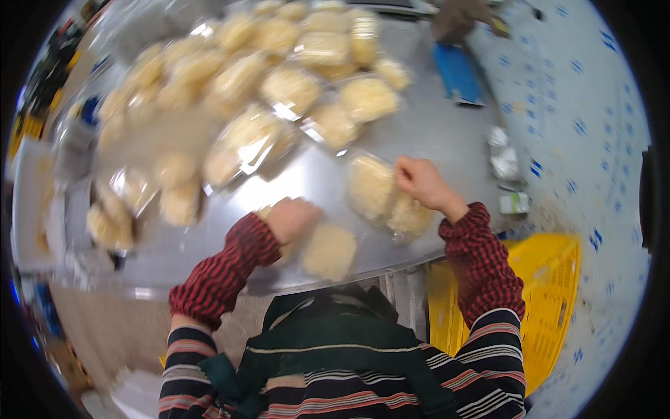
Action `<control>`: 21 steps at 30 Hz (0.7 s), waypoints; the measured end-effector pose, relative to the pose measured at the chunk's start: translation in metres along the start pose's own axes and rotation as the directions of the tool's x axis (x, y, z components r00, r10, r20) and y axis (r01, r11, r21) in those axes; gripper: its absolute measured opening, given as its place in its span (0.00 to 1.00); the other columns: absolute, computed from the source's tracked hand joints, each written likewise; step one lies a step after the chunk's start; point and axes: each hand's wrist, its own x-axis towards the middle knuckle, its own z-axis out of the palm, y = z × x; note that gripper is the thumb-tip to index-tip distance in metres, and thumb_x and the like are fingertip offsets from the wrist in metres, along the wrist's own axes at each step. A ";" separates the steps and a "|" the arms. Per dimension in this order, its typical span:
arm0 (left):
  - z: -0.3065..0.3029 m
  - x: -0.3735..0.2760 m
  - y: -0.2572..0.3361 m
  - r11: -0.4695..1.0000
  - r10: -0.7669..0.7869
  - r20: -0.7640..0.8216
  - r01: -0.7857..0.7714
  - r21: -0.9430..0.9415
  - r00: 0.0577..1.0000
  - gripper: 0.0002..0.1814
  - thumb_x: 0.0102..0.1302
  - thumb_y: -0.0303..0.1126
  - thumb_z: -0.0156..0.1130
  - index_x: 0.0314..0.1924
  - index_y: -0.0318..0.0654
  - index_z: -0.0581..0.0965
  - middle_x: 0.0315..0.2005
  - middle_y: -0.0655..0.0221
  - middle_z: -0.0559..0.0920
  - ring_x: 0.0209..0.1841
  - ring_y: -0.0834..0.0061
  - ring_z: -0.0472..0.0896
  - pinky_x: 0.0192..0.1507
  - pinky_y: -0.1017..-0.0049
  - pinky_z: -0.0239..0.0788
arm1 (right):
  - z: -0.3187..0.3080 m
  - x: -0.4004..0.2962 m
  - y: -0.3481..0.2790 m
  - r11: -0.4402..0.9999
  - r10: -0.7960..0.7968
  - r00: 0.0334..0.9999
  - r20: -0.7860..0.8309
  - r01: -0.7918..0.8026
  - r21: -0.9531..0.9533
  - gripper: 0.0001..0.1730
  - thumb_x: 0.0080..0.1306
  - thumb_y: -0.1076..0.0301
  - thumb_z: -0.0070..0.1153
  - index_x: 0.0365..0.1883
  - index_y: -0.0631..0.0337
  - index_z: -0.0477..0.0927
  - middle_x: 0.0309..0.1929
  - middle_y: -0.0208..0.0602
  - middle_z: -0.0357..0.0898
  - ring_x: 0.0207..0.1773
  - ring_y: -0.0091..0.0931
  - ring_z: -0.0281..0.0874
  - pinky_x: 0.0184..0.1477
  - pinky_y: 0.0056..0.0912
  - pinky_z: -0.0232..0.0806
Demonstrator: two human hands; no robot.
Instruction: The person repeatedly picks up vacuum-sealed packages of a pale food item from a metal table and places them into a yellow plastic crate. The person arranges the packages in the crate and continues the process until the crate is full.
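My left hand [294,217], blurred, is over a pale yellow piece near the table's front edge; its fingers are too smeared to read. Just right of it lies a squarish, unwrapped-looking pale yellow noodle-like block [330,252]. With curled fingers, my right hand [424,180] is at the upper edge of a clear plastic bag [370,188], apparently pinching it. Two similar blocks show in that bag, side by side, and my hand partly covers the right one. Both forearms wear red-and-black sleeve covers.
Several clear bags of pale blocks [290,91] crowd the far and left parts of the metal table [445,136]. A blue object [458,73] lies at the far right. A yellow plastic crate [544,293] stands below the right edge. A white tub [34,209] is far left.
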 end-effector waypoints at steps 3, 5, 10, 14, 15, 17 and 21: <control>0.009 0.002 -0.008 0.996 -0.037 -0.007 0.037 -0.081 0.999 0.10 0.60 0.38 0.53 0.32 0.39 0.75 0.25 0.57 0.79 0.30 0.55 0.78 0.33 0.61 0.69 | -0.037 -0.021 -0.038 0.998 -0.024 0.987 -0.158 0.032 0.048 0.05 0.57 0.71 0.49 0.25 0.62 0.68 0.18 0.37 0.65 0.21 0.26 0.62 0.25 0.28 0.59; -0.001 0.008 -0.004 0.999 -0.012 0.049 0.014 -0.033 0.999 0.12 0.62 0.39 0.51 0.32 0.38 0.75 0.23 0.55 0.78 0.28 0.53 0.77 0.32 0.60 0.69 | -0.072 -0.050 -0.062 0.999 0.005 0.955 -0.296 0.006 0.037 0.03 0.57 0.73 0.49 0.27 0.61 0.69 0.17 0.35 0.64 0.20 0.22 0.62 0.24 0.26 0.58; -0.023 -0.008 0.002 0.988 0.006 0.029 -0.002 -0.154 1.000 0.10 0.61 0.36 0.52 0.31 0.35 0.70 0.21 0.53 0.76 0.26 0.51 0.76 0.29 0.59 0.66 | -0.160 -0.163 -0.113 0.988 0.007 0.705 -0.709 -0.113 -0.102 0.00 0.60 0.74 0.48 0.29 0.60 0.70 0.21 0.23 0.63 0.23 0.14 0.59 0.26 0.18 0.55; -0.055 -0.014 0.030 0.990 0.064 -0.116 -0.078 -0.119 0.991 0.09 0.61 0.32 0.54 0.31 0.36 0.66 0.18 0.53 0.75 0.24 0.50 0.75 0.25 0.59 0.65 | -0.207 -0.283 -0.120 0.953 0.032 0.442 -0.897 -0.284 -0.106 0.03 0.64 0.74 0.44 0.29 0.61 0.70 0.23 0.17 0.60 0.24 0.10 0.53 0.26 0.14 0.50; -0.059 -0.012 0.035 0.991 0.112 -0.195 -0.123 -0.045 0.974 0.08 0.61 0.31 0.55 0.31 0.36 0.66 0.18 0.54 0.75 0.23 0.51 0.75 0.25 0.59 0.65 | -0.214 -0.314 -0.115 0.945 0.023 0.390 -0.921 -0.308 -0.107 0.03 0.64 0.73 0.44 0.29 0.60 0.69 0.23 0.16 0.59 0.25 0.10 0.52 0.26 0.14 0.48; -0.077 0.000 0.052 0.979 0.203 -0.297 -0.183 0.094 0.933 0.07 0.61 0.31 0.55 0.32 0.38 0.67 0.18 0.55 0.76 0.22 0.51 0.75 0.24 0.59 0.65 | -0.221 -0.372 -0.104 0.901 0.035 0.304 -0.952 -0.422 -0.102 0.03 0.64 0.74 0.45 0.29 0.60 0.68 0.22 0.16 0.58 0.24 0.09 0.51 0.26 0.14 0.46; -0.141 0.035 0.135 0.970 0.243 -0.497 -0.209 0.125 0.833 0.03 0.60 0.26 0.55 0.32 0.37 0.70 0.19 0.52 0.74 0.23 0.52 0.75 0.24 0.62 0.65 | -0.219 -0.462 -0.069 0.836 0.061 0.188 -0.980 -0.546 -0.052 0.04 0.63 0.74 0.46 0.27 0.59 0.67 0.20 0.16 0.55 0.23 0.09 0.49 0.24 0.15 0.43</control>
